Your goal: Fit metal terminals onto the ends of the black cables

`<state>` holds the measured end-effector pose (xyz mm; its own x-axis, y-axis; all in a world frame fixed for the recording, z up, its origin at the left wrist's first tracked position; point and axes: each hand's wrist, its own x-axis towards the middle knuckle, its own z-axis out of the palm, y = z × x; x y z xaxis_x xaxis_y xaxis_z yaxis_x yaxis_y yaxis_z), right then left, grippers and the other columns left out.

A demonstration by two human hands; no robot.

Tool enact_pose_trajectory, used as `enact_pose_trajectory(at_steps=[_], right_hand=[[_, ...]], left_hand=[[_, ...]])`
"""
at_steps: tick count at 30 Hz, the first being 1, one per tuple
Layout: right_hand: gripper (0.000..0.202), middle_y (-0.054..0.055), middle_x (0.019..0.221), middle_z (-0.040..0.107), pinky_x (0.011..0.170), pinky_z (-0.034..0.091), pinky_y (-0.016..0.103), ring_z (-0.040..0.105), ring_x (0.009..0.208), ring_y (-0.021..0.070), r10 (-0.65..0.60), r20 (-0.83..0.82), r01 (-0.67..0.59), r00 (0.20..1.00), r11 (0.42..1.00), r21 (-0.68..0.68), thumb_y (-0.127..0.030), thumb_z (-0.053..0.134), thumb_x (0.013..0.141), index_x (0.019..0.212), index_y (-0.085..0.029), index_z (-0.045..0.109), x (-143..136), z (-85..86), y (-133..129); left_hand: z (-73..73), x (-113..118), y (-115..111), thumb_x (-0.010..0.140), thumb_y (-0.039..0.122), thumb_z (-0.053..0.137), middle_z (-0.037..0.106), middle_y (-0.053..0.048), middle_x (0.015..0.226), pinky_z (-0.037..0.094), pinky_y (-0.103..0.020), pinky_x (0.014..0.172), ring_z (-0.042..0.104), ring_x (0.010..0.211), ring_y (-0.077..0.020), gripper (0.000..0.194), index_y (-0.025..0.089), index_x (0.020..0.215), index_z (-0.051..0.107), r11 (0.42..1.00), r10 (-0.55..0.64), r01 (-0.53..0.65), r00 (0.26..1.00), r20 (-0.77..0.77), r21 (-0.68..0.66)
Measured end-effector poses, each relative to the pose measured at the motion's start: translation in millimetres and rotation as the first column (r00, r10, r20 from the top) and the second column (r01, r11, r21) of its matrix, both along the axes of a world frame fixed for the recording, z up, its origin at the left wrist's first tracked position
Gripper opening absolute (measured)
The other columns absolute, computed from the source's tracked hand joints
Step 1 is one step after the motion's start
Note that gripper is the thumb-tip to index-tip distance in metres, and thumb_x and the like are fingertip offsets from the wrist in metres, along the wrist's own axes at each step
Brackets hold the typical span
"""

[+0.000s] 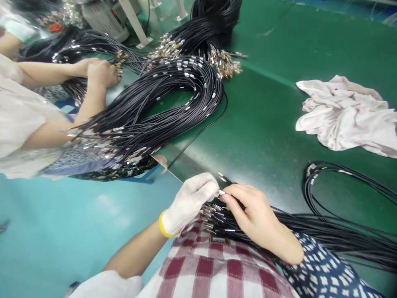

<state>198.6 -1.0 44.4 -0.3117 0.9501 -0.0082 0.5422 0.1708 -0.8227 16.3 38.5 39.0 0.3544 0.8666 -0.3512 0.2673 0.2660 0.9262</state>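
Observation:
My left hand (190, 203), in a white glove with a yellow cuff, pinches a small metal connector (221, 192) at the end of a black cable. My bare right hand (251, 213) meets it fingertip to fingertip on the same connector. Both hands sit over a bundle of black cables (325, 234) with metal ends that lies across my lap and runs off to the right along the green table (263, 124).
A large coil of black cables (173, 95) with metal plugs lies at the table's left. A co-worker's hands (99, 72) work on another bundle at the far left. A crumpled white cloth (344, 118) lies at the right. Below left is a teal floor (62, 231).

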Motion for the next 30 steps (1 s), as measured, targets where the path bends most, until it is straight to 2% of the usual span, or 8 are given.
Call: enact_pose_trajectory(at_steps=[5, 8, 14, 18, 23, 25, 27, 30], right_hand=[[0.029, -0.004, 0.061, 0.052, 0.057, 0.036, 0.025, 0.048, 0.056, 0.0120, -0.082, -0.214, 0.018, 0.973, 0.959, -0.283, -0.029, 0.051, 0.101, 0.075, -0.019, 0.059, 0, -4.6, 1], [0.030, -0.004, 0.058, 0.054, 0.055, 0.037, 0.024, 0.049, 0.054, 0.0117, -0.114, -0.315, -0.012, 0.942, 0.929, -0.371, -0.030, 0.052, 0.100, 0.073, -0.019, 0.061, 1, -6.8, 0], [0.032, -0.002, 0.063, 0.057, 0.059, 0.038, 0.025, 0.051, 0.057, 0.0114, -0.095, -0.195, 0.060, 0.976, 0.982, -0.176, -0.027, 0.051, 0.101, 0.071, -0.018, 0.059, -2, -12.7, -5], [0.033, -0.003, 0.060, 0.052, 0.056, 0.036, 0.024, 0.048, 0.056, 0.0108, -0.092, -0.228, 0.039, 0.969, 0.974, -0.225, -0.028, 0.050, 0.102, 0.071, -0.018, 0.057, -3, -17.6, -7], [0.033, -0.005, 0.061, 0.037, 0.054, 0.029, 0.026, 0.035, 0.054, 0.0100, -0.074, -0.164, 0.049, 0.984, 0.987, -0.151, -0.025, 0.050, 0.101, 0.068, -0.018, 0.051, -7, -20.6, -7], [0.035, -0.005, 0.062, 0.035, 0.054, 0.028, 0.026, 0.034, 0.055, 0.0103, -0.081, -0.166, 0.054, 0.983, 0.985, -0.164, -0.026, 0.050, 0.101, 0.067, -0.019, 0.048, -7, -22.9, -7], [0.035, -0.005, 0.061, 0.037, 0.054, 0.029, 0.026, 0.036, 0.056, 0.0107, -0.104, -0.210, 0.054, 0.972, 0.972, -0.229, -0.028, 0.049, 0.101, 0.067, -0.019, 0.050, -6, -25.4, -7], [0.033, -0.005, 0.059, 0.042, 0.052, 0.030, 0.025, 0.038, 0.054, 0.0110, -0.157, -0.299, 0.055, 0.941, 0.945, -0.324, -0.033, 0.050, 0.101, 0.072, -0.018, 0.057, -4, -26.7, -7]], left_hand=[[-2.3, -4, 0, 0.088, 0.020, 0.046, 0.048, 0.004, 0.067, 0.035, -0.024, 0.060, 0.043, 0.064, -0.0105, 0.019, 0.018, 0.071, 0.053, 0.996, -0.068, 0.072, 0.995, 0.077, -0.050], [-2.3, -4, 3, 0.088, 0.020, 0.046, 0.045, 0.005, 0.067, 0.034, -0.023, 0.060, 0.040, 0.065, -0.0103, 0.019, 0.018, 0.070, 0.051, 0.994, -0.101, 0.103, 0.993, 0.064, -0.037], [-1.2, -3, 6, 0.092, 0.020, 0.044, 0.040, 0.005, 0.069, 0.033, -0.023, 0.061, 0.038, 0.065, -0.0100, 0.023, 0.019, 0.068, 0.044, 0.978, -0.206, 0.206, 0.978, 0.013, 0.012], [-6.5, -3, 7, 0.094, 0.021, 0.042, 0.041, 0.006, 0.069, 0.033, -0.023, 0.063, 0.039, 0.065, -0.0101, 0.026, 0.019, 0.069, 0.044, 0.964, -0.246, 0.246, 0.969, -0.009, 0.100], [-13.1, -6, 6, 0.096, 0.024, 0.042, 0.042, 0.005, 0.071, 0.035, -0.025, 0.070, 0.041, 0.068, -0.0112, 0.027, 0.019, 0.069, 0.043, 0.938, -0.286, 0.301, 0.952, -0.107, 0.171], [-14.3, -6, 6, 0.095, 0.024, 0.043, 0.044, 0.004, 0.072, 0.034, -0.027, 0.073, 0.042, 0.070, -0.0120, 0.027, 0.019, 0.069, 0.043, 0.931, -0.283, 0.305, 0.950, -0.133, 0.200], [-15.8, -5, 6, 0.095, 0.025, 0.044, 0.043, 0.004, 0.070, 0.034, -0.027, 0.068, 0.041, 0.067, -0.0117, 0.026, 0.019, 0.069, 0.043, 0.955, -0.272, 0.275, 0.961, -0.042, 0.111], [-19.3, 0, 6, 0.096, 0.032, 0.046, 0.043, 0.004, 0.065, 0.033, -0.025, 0.060, 0.038, 0.061, -0.0106, 0.030, 0.019, 0.069, 0.045, 0.967, -0.188, 0.222, 0.951, 0.244, -0.123]])
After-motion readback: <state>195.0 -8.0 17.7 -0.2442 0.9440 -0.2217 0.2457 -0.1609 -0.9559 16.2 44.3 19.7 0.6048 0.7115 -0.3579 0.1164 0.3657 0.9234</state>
